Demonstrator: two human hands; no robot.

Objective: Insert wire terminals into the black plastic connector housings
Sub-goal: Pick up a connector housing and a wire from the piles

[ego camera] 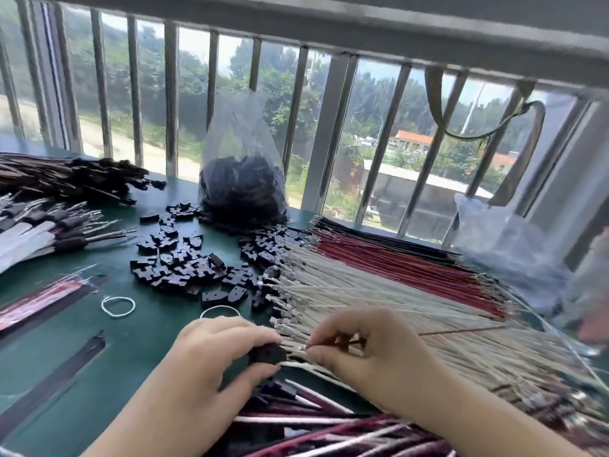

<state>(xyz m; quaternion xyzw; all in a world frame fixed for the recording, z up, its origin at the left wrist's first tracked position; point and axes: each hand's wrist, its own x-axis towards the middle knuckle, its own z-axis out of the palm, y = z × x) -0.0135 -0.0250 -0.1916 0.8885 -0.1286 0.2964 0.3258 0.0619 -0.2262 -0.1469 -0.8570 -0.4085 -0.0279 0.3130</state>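
Item: black connector housing [267, 353], held in the left hand [211, 361], grip closed round it between thumb and fingers, low over the green surface [131, 341]. Small, rigid, probably light; best held by its flat sides, leaving the open end toward the wire.

Item: red wire [461, 331], thin, pinched near its metal terminal [301, 347] by the right hand [362, 351], grip narrow. The terminal sits just beside the housing; whether it has entered cannot be told. The wire looks limp and the terminal easily bent, so a hold close behind the crimp seems wise.

Surroundings:
- Loose housings [178, 262], scattered heap, beyond the hands.
- Clear bag of housings [242, 183], upright by the window bars [171, 94].
- White wires [379, 291], fanned directly under the right hand; red wires [395, 255] behind them.
- Finished assemblies [329, 420], near edge, below both wrists.
- Two string loops [118, 305], left of centre.
- Dark bundles [66, 179], far left.

Obstruction: the white wire ends crowd the working point and could likely snag.
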